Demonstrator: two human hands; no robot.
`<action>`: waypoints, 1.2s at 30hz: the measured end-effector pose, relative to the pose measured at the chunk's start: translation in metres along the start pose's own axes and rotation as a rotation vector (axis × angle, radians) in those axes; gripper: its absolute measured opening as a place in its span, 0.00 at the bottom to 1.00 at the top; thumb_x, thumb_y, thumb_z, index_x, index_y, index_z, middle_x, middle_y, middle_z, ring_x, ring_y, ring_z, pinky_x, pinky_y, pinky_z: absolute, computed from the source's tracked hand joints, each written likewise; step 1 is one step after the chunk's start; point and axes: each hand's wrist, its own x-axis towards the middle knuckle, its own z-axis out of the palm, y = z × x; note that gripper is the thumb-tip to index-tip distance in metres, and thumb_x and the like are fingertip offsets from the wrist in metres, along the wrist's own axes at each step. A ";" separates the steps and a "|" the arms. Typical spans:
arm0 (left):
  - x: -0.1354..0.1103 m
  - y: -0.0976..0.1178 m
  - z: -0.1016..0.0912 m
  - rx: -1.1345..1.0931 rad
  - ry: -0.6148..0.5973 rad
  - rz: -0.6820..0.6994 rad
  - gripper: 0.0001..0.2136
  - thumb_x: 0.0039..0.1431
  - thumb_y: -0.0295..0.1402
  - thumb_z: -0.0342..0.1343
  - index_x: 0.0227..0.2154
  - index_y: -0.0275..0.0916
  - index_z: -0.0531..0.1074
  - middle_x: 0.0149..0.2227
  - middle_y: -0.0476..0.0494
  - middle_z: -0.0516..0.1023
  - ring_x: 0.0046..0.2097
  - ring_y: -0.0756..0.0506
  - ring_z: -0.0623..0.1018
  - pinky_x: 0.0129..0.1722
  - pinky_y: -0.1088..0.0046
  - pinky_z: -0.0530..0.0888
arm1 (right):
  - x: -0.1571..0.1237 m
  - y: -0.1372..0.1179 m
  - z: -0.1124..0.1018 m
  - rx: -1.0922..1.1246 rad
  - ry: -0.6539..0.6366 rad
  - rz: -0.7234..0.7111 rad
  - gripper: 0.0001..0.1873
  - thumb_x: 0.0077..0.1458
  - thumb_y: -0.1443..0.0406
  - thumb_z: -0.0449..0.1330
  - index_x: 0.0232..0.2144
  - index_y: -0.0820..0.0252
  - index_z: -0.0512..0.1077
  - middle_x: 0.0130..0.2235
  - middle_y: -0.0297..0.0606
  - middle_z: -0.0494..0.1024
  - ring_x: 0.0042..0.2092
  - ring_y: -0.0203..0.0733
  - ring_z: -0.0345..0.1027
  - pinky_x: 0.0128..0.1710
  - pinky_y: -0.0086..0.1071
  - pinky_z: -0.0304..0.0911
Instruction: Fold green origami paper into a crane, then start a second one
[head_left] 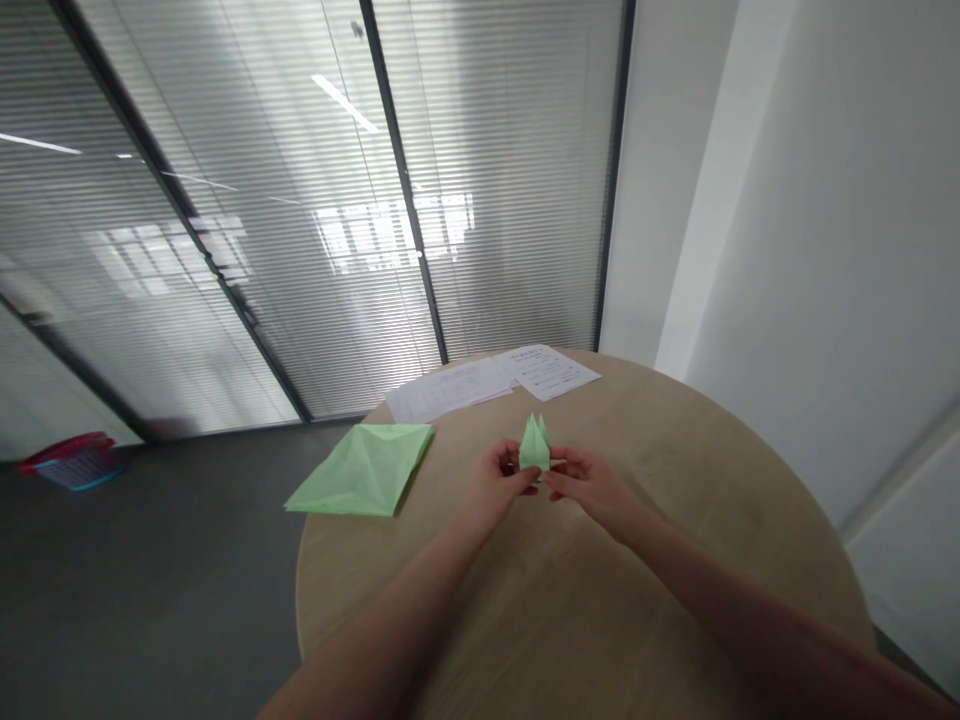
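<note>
A small folded piece of light green paper (534, 446), with two pointed tips standing up, is held over the round table. My left hand (504, 478) grips its left side, thumb at the lower front edge. On the other side, my right hand (586, 480) pinches its lower right edge between thumb and fingers. Some fingertips behind the paper are hidden. To the left lies a larger green paper sheet (366, 470) with crease lines, its left corner reaching past the table edge.
The round wooden table (720, 500) fills the lower middle. At its far edge lie white sheets (450, 388) and a printed page (559, 373). A glass partition with blinds (517, 150) rises behind, a white wall (847, 250) on the right. A red and blue basket (79, 462) sits on the floor.
</note>
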 end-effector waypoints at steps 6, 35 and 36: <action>-0.002 0.002 0.001 -0.086 -0.018 0.000 0.18 0.43 0.35 0.70 0.35 0.35 0.71 0.32 0.46 0.78 0.31 0.49 0.78 0.31 0.72 0.77 | 0.003 0.003 0.002 0.029 -0.019 -0.032 0.22 0.42 0.57 0.71 0.41 0.57 0.77 0.35 0.39 0.82 0.34 0.42 0.73 0.35 0.37 0.69; 0.003 -0.002 -0.008 0.026 -0.061 -0.031 0.11 0.45 0.36 0.67 0.28 0.35 0.75 0.26 0.47 0.77 0.27 0.50 0.76 0.29 0.73 0.76 | 0.002 0.001 -0.003 0.001 0.054 -0.025 0.12 0.42 0.57 0.70 0.29 0.56 0.77 0.32 0.35 0.80 0.35 0.43 0.74 0.41 0.41 0.70; 0.003 -0.002 -0.008 0.027 -0.060 -0.026 0.10 0.45 0.35 0.67 0.27 0.35 0.74 0.26 0.48 0.76 0.27 0.50 0.75 0.29 0.73 0.76 | 0.003 0.002 -0.003 0.003 0.064 -0.031 0.11 0.41 0.58 0.70 0.28 0.56 0.76 0.31 0.34 0.79 0.34 0.43 0.73 0.40 0.40 0.69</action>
